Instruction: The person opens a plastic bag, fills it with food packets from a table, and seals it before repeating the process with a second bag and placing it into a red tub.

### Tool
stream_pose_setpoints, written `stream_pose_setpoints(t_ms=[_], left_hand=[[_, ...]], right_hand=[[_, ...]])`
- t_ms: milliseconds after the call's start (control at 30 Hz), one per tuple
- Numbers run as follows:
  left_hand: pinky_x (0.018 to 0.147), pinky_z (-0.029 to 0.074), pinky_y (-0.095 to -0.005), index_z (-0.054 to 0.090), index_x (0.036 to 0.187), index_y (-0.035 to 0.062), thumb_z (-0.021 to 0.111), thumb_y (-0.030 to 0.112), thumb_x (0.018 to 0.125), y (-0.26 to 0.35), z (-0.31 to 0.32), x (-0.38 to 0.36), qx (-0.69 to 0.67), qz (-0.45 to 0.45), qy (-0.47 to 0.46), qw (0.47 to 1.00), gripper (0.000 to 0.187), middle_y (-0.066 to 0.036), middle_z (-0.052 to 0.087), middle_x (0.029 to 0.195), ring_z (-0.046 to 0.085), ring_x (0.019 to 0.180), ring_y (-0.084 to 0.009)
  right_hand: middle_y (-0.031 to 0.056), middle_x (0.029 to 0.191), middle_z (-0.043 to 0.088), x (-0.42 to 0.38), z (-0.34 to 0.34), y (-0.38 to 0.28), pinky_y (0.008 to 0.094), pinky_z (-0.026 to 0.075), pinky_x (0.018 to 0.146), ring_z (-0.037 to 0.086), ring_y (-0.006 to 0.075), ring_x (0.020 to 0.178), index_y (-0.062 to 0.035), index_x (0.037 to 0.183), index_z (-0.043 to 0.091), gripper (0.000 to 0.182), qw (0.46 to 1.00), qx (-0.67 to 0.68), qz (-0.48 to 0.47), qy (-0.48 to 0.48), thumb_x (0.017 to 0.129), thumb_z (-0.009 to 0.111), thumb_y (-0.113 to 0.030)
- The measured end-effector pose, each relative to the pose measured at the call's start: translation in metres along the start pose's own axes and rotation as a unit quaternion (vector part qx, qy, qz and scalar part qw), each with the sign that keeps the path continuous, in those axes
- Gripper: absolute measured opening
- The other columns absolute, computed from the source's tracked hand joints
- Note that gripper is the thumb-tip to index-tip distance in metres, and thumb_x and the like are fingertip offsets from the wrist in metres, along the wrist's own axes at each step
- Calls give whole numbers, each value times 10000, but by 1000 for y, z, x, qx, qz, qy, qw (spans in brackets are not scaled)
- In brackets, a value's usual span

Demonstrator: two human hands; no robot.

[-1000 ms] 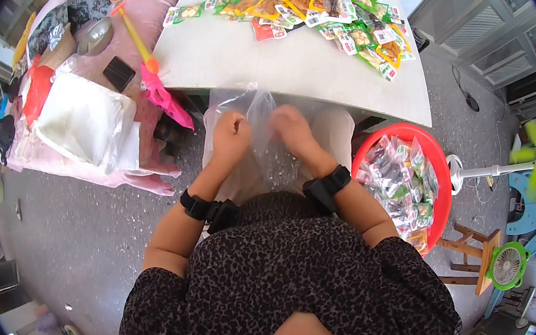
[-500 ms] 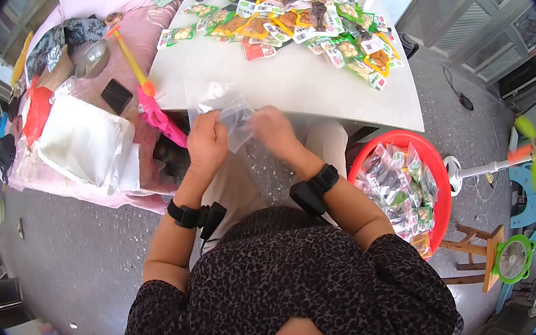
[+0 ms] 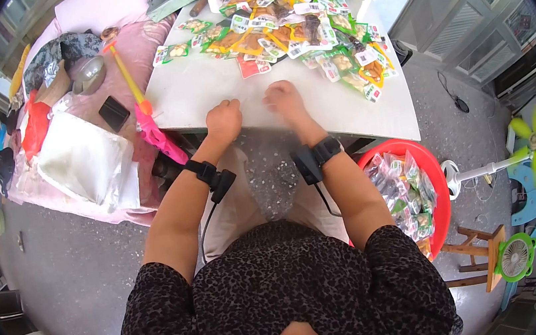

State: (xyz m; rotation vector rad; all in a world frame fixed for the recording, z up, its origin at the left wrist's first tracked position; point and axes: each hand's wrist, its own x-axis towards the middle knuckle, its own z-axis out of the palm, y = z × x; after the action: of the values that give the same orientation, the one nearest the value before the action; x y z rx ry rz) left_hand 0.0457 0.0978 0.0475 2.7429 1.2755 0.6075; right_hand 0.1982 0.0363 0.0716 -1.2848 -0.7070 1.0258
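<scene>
My left hand [image 3: 225, 120] is closed in a fist at the front edge of the white table [image 3: 180, 104]. Whatever lies inside its fingers is hidden. To its right, my right hand [image 3: 285, 103] hovers over the same edge with curled fingers, smeared by motion. A gap separates the two hands, and no clear plastic bag can be made out between them. Beyond them, a heap of small snack packets [image 3: 291, 27] in green, yellow and white covers the back of the table.
Right of my legs stands a red tub [image 3: 444, 213] full of packets in clear bags. A pink-covered bed [image 3: 133, 50] on the left holds white plastic sheets [image 3: 83, 163], a dark phone [image 3: 114, 113] and a pink-and-yellow toy [image 3: 157, 137]. A green fan [image 3: 514, 258] sits on a wooden stool.
Both hands have moved forward onto the table edge, the right one farther. The clear plastic bag seen between them before is no longer visible. The view has shifted slightly.
</scene>
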Motion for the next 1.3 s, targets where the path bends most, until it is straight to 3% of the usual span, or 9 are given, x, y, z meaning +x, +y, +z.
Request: stream_pose_setpoints(t_ms=[167,367,600,733,900,1067,1233,1267,1300], left_hand=[[553,413,-401,494,713,60,476,117,664,-3,14,-1,-41,33,96,994,77,-116,507,661,511,608,-300],[565,408,-409,497,725,59,468,118,672,-6,18,1,-56,37,105,992,84,-117,501,656,504,615,-305],[564,410,-396,498,719,58,469,112,668,-5,16,2,-53,34,105,993,79,-113,500,647,505,615,-300],[561,408,-395,489,695,62,478,107,660,-4,15,1,-59,40,115,991,58,-105,498,640,506,610,-294],[551,402,-394,473,652,73,494,106,648,-3,15,1,-58,42,128,989,39,-92,494,626,508,605,-285],[556,404,-392,475,653,73,497,109,647,-4,17,0,-53,39,129,989,43,-89,494,625,509,606,-283],[580,416,-397,502,720,53,465,120,675,-5,14,1,-43,16,74,996,89,-119,515,662,518,636,-298],[585,417,-398,504,723,49,460,124,678,-4,14,3,-40,-1,57,998,97,-124,522,670,521,644,-298],[590,419,-398,506,726,45,456,128,682,-3,14,5,-37,-17,41,998,106,-128,528,679,525,653,-299]], right_hand=[[66,767,492,67,-90,-20,252,433,476,524,140,605,-6,926,440,222,981,104,-129,99,730,490,-97],[56,635,475,150,-171,-11,239,389,404,460,115,501,11,767,508,144,915,-246,-303,104,685,556,-98],[144,679,564,137,-119,-48,312,434,532,538,225,569,-58,961,557,288,978,-106,66,165,706,540,-191],[10,463,378,117,-104,-47,245,301,346,366,103,384,-29,538,487,234,986,-114,-98,78,679,625,-154],[32,498,424,127,-100,-49,276,321,348,391,135,392,-16,591,487,189,992,-108,25,64,702,582,-136],[57,639,509,145,-115,-21,303,406,533,468,156,528,-13,762,516,128,934,-199,-257,151,694,568,-107],[74,665,503,76,-124,-60,398,427,638,498,209,664,-28,819,487,144,682,-558,-419,218,688,538,-61],[85,687,512,72,-126,-62,391,436,595,504,209,642,-24,794,470,132,875,-248,-364,201,685,537,-56],[94,700,514,62,-125,-63,377,440,555,507,206,625,-24,769,456,110,891,-191,-361,198,687,527,-46]])
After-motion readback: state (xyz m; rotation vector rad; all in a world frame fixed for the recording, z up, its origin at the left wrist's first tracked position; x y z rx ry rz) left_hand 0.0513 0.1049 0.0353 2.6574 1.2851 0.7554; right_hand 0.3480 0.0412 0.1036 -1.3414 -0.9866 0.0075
